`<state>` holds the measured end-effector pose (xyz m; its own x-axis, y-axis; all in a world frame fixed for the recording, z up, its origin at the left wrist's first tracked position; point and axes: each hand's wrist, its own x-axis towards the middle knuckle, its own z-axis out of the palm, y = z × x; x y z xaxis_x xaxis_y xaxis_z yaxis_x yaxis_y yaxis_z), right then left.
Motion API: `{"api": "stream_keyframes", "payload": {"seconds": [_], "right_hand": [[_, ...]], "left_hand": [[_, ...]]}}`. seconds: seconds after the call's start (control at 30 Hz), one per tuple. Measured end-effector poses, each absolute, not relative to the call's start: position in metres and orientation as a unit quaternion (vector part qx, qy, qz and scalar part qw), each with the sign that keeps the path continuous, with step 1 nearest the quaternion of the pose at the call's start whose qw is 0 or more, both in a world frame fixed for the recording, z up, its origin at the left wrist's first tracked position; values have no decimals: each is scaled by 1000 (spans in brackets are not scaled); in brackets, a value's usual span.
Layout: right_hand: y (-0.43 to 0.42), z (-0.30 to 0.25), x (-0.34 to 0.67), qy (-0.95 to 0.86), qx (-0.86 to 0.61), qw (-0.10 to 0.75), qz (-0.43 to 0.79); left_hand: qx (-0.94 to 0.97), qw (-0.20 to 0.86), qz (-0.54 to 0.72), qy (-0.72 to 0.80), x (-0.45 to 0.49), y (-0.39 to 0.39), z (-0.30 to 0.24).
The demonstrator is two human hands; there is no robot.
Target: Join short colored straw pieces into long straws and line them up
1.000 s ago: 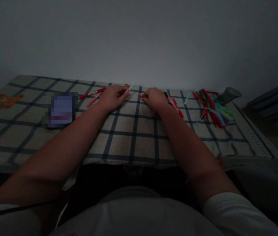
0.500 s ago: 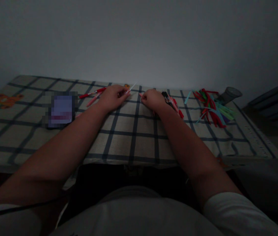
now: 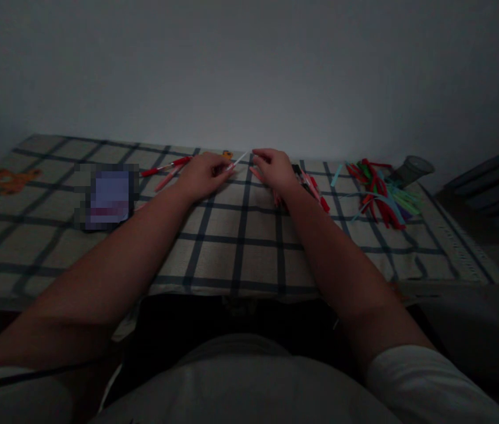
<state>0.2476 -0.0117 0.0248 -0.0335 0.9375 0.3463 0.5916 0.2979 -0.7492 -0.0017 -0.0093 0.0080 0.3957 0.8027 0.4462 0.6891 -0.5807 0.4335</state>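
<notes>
My left hand [image 3: 209, 175] is closed, with a thin white stick [image 3: 241, 158] like a pen refill pinched between thumb and fingertips. The stick slants up to the right. My right hand [image 3: 275, 169] is at its far end, index finger and thumb slightly apart; whether they touch the tip is hard to see. Beneath the right hand, a pink pen-like piece [image 3: 256, 173] shows its end on the cloth. Red and clear pens [image 3: 166, 166] and a pink pen [image 3: 170, 177] lie beside my left wrist. More red, pink and black pens [image 3: 313, 187] lie to the right of my right hand.
A checked tablecloth [image 3: 218, 259] covers the table against a plain wall. A blurred phone-like device [image 3: 109, 197] lies at left. Red, green and blue strips [image 3: 379, 197] are heaped at right, next to a dark cup lying tilted [image 3: 412, 169]. The room is dim.
My right hand has lifted away from the pink piece and moved up toward the stick's tip, its thumb and index finger loosening. My left hand holds the stick almost unmoved.
</notes>
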Motion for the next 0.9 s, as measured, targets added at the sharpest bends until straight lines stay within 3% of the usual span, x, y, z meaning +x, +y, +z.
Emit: {"api": "stream_keyframes", "payload": {"seconds": [0.3,0.9], "right_hand": [[-15,32,246,-581,-522,513,355],[-19,32,241,-569,-514,520,376]], "left_hand": [[838,95,317,433,-1,-13,11],[845,89,313,424,-2,-11,11]]}}
